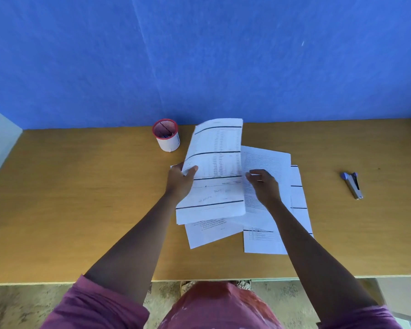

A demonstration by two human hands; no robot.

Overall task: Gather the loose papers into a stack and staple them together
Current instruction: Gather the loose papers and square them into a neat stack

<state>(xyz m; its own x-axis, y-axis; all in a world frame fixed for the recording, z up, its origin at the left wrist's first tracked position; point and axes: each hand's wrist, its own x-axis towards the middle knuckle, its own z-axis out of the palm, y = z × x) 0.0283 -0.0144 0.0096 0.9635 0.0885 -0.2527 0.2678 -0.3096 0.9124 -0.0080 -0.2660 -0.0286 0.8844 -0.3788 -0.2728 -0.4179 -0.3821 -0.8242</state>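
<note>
Loose white printed paper sheets (266, 238) lie fanned and overlapping at centre frame on the tan wooden table (81, 198); a few already gathered form a lifted bundle of ruled white sheets (214, 176), bowed upward toward the blue wall.

Left hand (179, 184): fingers closed on the bundle's left edge, thumb on top, the rest underneath and hidden. Right hand (265, 186): fingers loosely spread and not gripping, resting on or just above the text-covered sheet right of the bundle; contact cannot be confirmed.

Step in hand, by my reading: collecting the remaining sheets. Best done by sliding each flat sheet under or onto the bundle, then tapping the edges square on the table before stapling. At least three sheets appear to lie skewed below and to the right.

Small blue-and-grey metal stapler (352, 185): right of frame, well apart from the papers, untouched. White mesh pen cup with red rim (166, 136): just upper left of the bundle.
</note>
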